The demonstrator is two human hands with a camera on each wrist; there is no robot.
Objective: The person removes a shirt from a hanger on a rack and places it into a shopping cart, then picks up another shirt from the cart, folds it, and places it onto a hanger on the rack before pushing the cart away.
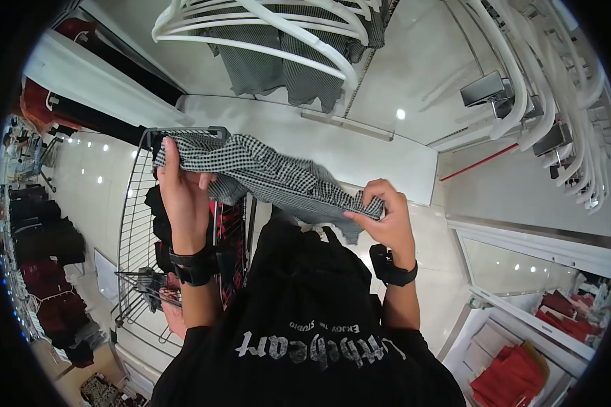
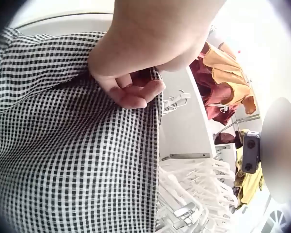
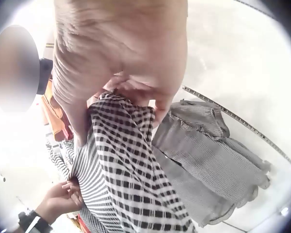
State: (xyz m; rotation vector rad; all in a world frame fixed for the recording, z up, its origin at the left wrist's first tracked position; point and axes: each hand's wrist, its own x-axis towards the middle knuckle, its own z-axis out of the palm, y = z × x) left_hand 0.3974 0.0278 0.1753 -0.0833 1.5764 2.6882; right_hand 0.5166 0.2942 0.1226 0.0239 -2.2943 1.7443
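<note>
A black-and-white checked garment is stretched between my two hands in front of my body. My left hand holds its left end over the shopping cart, thumb pointing up along the cloth. In the left wrist view, the curled fingers of that hand grip the garment's edge, with the cloth spread flat below. My right hand pinches the bunched right end between thumb and fingers. Seen from the right wrist, the cloth hangs in folds from the right hand.
A wire shopping cart with clothes in it stands at left. White hangers with grey patterned garments hang ahead. More white hangers line the right rail. Folded red clothes lie on a shelf at lower right.
</note>
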